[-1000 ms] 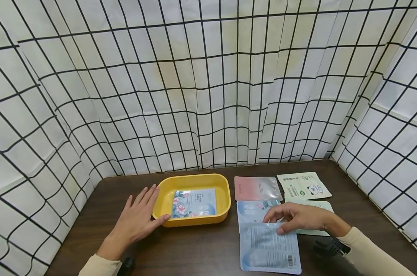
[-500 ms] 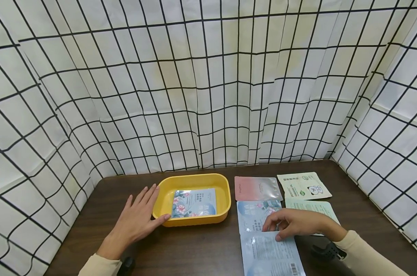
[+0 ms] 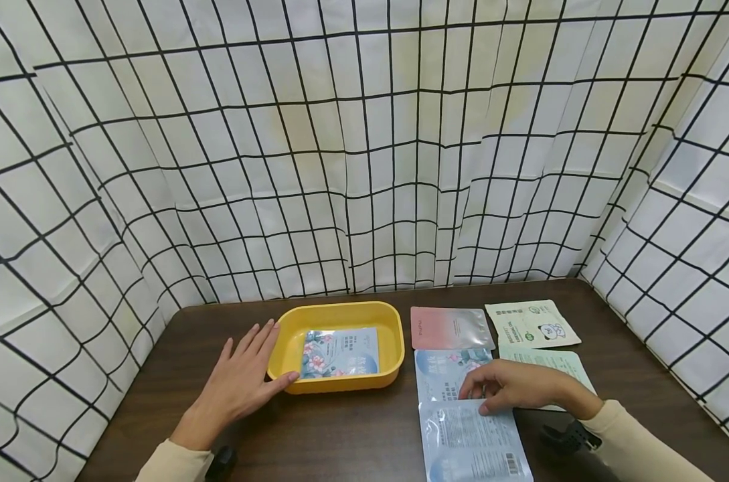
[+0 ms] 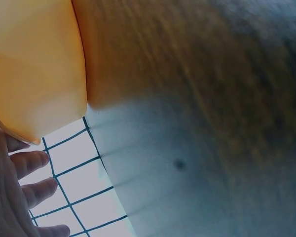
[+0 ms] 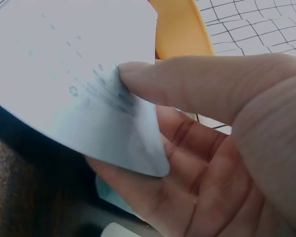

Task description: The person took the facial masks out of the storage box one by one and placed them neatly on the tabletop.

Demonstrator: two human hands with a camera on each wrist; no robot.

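Observation:
A light blue face mask packet (image 3: 472, 442), its printed back and barcode facing up, is pinched at its far edge by my right hand (image 3: 523, 387). In the right wrist view the thumb (image 5: 148, 81) presses on top of that packet, with fingers beneath its corner. Just beyond it lies another blue packet (image 3: 439, 371) with pink flowers, partly covered. My left hand (image 3: 240, 385) rests against the left end of a yellow tray (image 3: 346, 383), fingers straight and spread. Inside the tray is a flowered blue packet (image 3: 346, 351).
A pink and silver packet (image 3: 448, 328) lies at the back, right of the tray. Beside it is a cream packet with a bear (image 3: 535, 325). A pale green packet (image 3: 557, 361) is partly hidden under my right hand. A white gridded curtain (image 3: 364, 167) encloses the table (image 3: 316, 435).
My right hand has tilted the pinched packet and drawn it slightly toward the table's front, baring more of the flowered packet behind it. The left hand and the tray stay put.

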